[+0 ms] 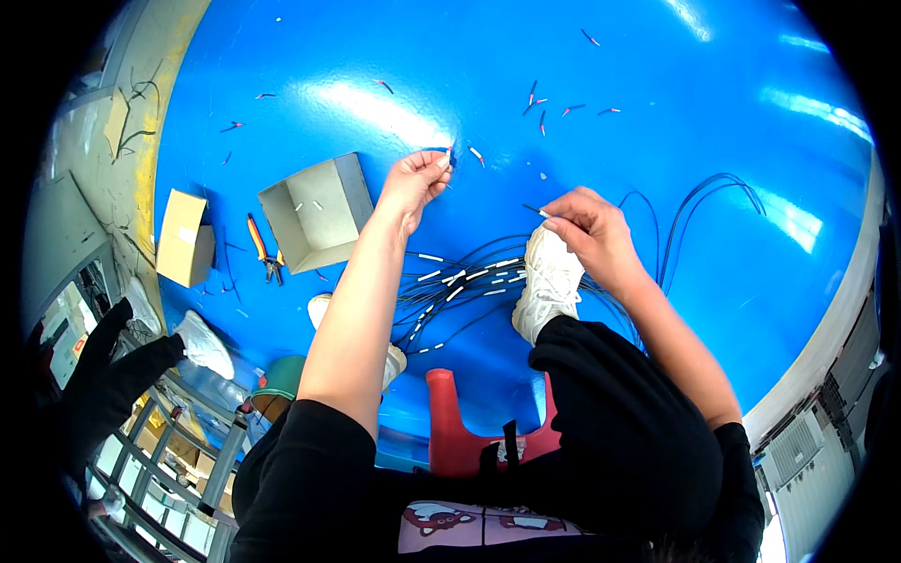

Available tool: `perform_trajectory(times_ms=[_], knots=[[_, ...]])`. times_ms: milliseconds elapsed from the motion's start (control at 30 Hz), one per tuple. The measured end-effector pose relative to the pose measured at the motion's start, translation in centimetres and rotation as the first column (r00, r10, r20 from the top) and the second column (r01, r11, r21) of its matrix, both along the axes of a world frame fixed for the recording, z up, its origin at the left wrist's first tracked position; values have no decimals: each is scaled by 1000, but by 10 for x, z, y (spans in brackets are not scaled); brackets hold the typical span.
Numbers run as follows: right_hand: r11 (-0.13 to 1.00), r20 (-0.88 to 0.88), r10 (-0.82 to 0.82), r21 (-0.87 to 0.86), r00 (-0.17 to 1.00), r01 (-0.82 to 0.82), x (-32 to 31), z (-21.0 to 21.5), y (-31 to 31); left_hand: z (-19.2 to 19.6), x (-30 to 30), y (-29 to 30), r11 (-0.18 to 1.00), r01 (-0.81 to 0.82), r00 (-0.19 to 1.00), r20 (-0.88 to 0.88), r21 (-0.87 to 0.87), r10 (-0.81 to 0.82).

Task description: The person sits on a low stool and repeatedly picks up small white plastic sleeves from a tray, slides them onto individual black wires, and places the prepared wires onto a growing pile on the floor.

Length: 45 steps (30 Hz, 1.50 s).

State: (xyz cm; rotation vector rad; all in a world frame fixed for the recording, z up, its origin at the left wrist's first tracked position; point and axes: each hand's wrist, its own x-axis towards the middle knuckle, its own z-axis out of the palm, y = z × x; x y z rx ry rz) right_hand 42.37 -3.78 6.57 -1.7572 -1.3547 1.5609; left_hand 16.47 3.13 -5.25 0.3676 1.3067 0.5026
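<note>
My left hand (416, 188) is closed in a pinch on a tiny white and red piece (449, 153), too small to name exactly. Lower and to the right, my right hand (596, 235) pinches a thin black cable (533, 209) close to its end, with a bit of white showing at the fingertips. Below the hands a bundle of black cables (507, 246) with white sleeves lies on the blue floor, partly under my white shoe (547, 281). Just past my left hand is a short wire offcut (477, 157).
A grey open box (314, 220) holds small white tubes. Beside it are orange-handled pliers (266, 249) and a cardboard box (185, 242). Several wire offcuts (542, 122) lie scattered beyond. A red stool (455, 422) is beneath me, a green bucket (282, 375) left; another person's shoe (204, 344) is farther left.
</note>
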Motion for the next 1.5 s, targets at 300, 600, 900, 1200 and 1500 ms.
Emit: perform_trajectory(times_ms=[300, 600, 900, 1200, 1500], knots=[[991, -114, -120, -80, 986, 112, -1, -2, 7, 51, 21, -14, 987, -63, 931, 348, -151, 112], [989, -238, -116, -120, 964, 89, -4, 7, 34, 84, 52, -27, 972, 184, 833, 548, -142, -78], [989, -291, 118, -47, 949, -137, 6, 6, 32, 95, 61, -43, 976, 198, 821, 560, -97, -111], [983, -37, -183, 19, 982, 183, 34, 1, 60, 109, 47, -67, 940, 332, 796, 558, -82, -233], [987, 73, 3, 160, 997, -14, -4, 23, 50, 104, 28, -60, 940, -284, 713, 614, -190, 340]])
